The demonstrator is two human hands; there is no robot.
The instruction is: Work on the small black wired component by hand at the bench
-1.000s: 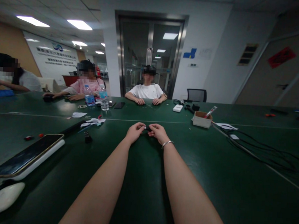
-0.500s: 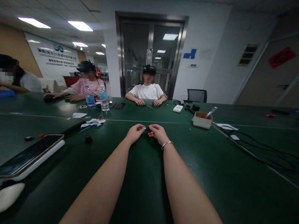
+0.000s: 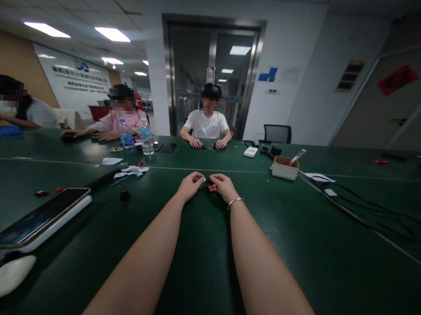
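Note:
In the head view, my left hand [image 3: 190, 185] is closed in a pinch at the shiny end of a small black piece [image 3: 208, 180]. My right hand [image 3: 223, 186], below a silver bangle [image 3: 235, 203] on the wrist, pinches the dark end of the same piece. Both hands are low over the green table [image 3: 205, 251], fingertips almost meeting. The fingers cover most of the piece, so its kind cannot be made out. A small black block-like object [image 3: 124, 193] stands to the left of my left hand.
A phone [image 3: 41, 217] lies on a white box at left, near a white mouse-shaped object [image 3: 6, 279]. Crumpled paper [image 3: 131, 171] and water bottles [image 3: 147, 139] are beyond. At right are a small box [image 3: 285, 169] and black cables [image 3: 373, 210]. A person [image 3: 207, 124] sits opposite.
My hands keep almost the same place and grip on the small black piece. The person opposite has shifted slightly, with the arms drawn in a little.

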